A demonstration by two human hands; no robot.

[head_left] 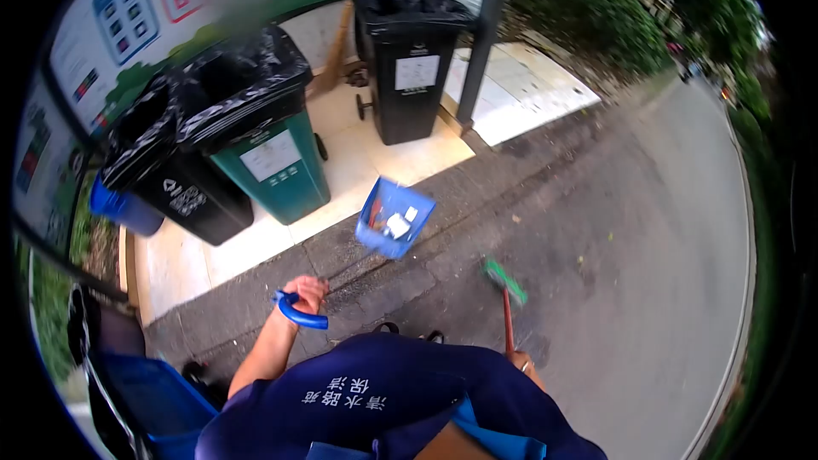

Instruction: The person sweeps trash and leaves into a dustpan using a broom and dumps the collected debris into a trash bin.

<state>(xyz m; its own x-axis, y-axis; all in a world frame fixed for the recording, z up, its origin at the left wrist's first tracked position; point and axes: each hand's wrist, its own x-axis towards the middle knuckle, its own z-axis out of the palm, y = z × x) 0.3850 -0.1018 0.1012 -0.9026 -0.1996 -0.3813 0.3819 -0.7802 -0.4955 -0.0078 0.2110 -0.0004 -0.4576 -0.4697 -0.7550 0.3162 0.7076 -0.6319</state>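
My left hand (308, 290) is closed around the handle of a long-handled dustpan, near its curved blue grip. The blue dustpan (373, 240) hangs ahead of me over the kerb strip, with white and brownish litter inside. On my right side, my right hand (521, 361), partly hidden by my dark blue shirt, is wrapped round the red stick of a broom. The green broom head (505, 279) is at the road surface, slightly blurred. Whether the dustpan touches the ground I cannot tell.
A green bin (294, 162), a black bin (204, 196) and another black bin (417, 94), all lined with black bags, stand on the tiled platform (345, 153). A straw broom (339, 43) leans behind. A blue container (158, 392) is beside me at left; the road (648, 247) lies right.
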